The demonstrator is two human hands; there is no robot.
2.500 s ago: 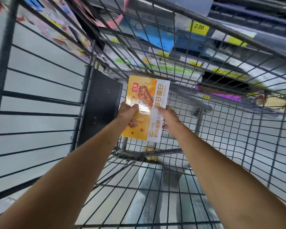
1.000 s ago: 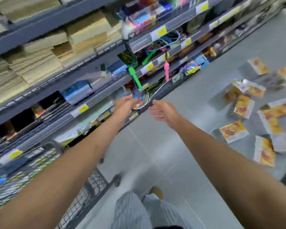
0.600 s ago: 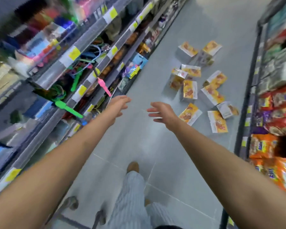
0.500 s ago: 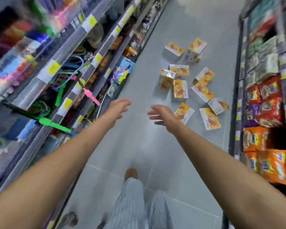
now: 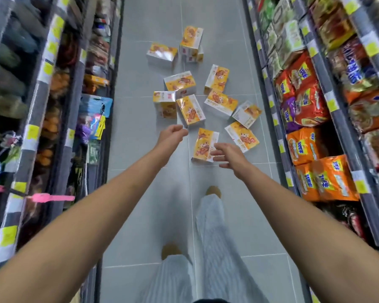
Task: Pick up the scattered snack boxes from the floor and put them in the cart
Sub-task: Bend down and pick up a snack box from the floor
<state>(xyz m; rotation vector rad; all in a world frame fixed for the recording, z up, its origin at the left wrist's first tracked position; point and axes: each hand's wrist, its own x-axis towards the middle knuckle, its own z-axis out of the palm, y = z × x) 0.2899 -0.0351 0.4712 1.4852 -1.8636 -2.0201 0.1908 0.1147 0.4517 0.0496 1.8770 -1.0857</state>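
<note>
Snack boxes (image 5: 190, 110), perhaps a dozen, lie uncollected on the floor (image 5: 140, 154) just beyond the left hand (image 5: 172, 135) and right hand (image 5: 228, 155), both empty, fingers relaxed.

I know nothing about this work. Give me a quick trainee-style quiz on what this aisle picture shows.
1. True or false: the left hand and the right hand both hold nothing.
2. Where do the snack boxes lie? A: on the floor. B: on a table. C: in a basket.
3. Fill in: the orange packets sit on shelves to the person's ____.
Key: 1 true; 2 A; 3 right.
</note>
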